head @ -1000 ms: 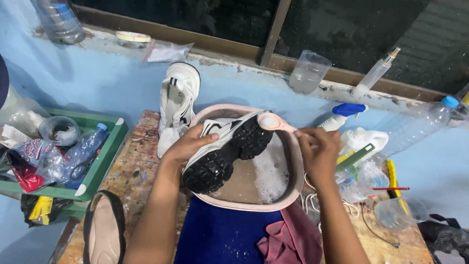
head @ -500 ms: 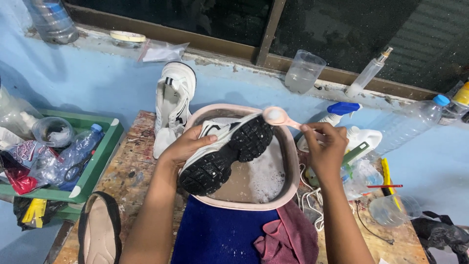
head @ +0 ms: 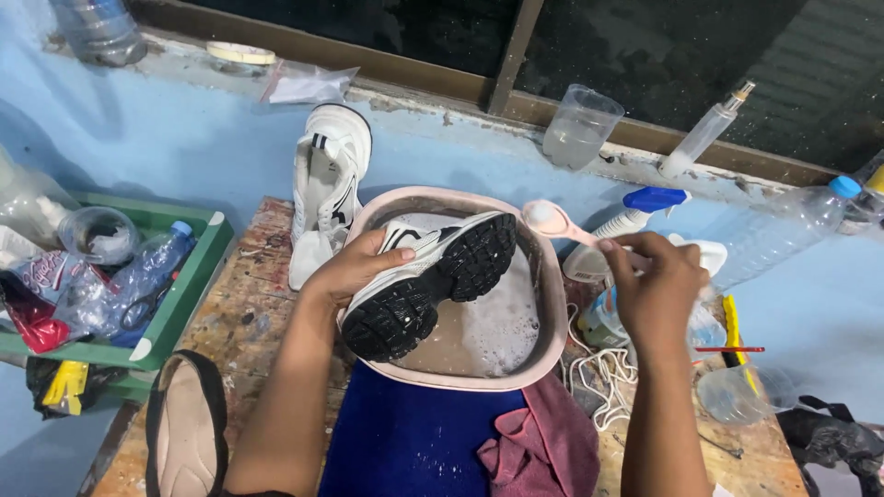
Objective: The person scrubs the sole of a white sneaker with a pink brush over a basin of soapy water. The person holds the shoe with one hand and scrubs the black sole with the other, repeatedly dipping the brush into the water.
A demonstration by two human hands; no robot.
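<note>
My left hand [head: 354,271] grips a white sneaker [head: 433,281] sole-up, its black treaded sole facing me, over a pink basin [head: 543,354] of soapy water. My right hand [head: 656,294] is to the right of the basin and holds the handle of a pink brush [head: 552,221], whose round head hovers over the basin's far right rim. The second white sneaker [head: 327,189] leans upright against the blue wall behind the basin.
A green tray [head: 180,304] of bottles and wrappers sits at left. An insole [head: 184,428] lies bottom left. A dark blue cloth [head: 414,442] and a maroon rag [head: 543,451] are in front of the basin. A spray bottle [head: 635,212], white laces [head: 594,382], a clear cup [head: 578,126] and a plastic bottle [head: 783,225] stand at right.
My right hand has drawn back to the right, out of the basin, carrying the brush past the rim. My left hand keeps the sneaker in place.
</note>
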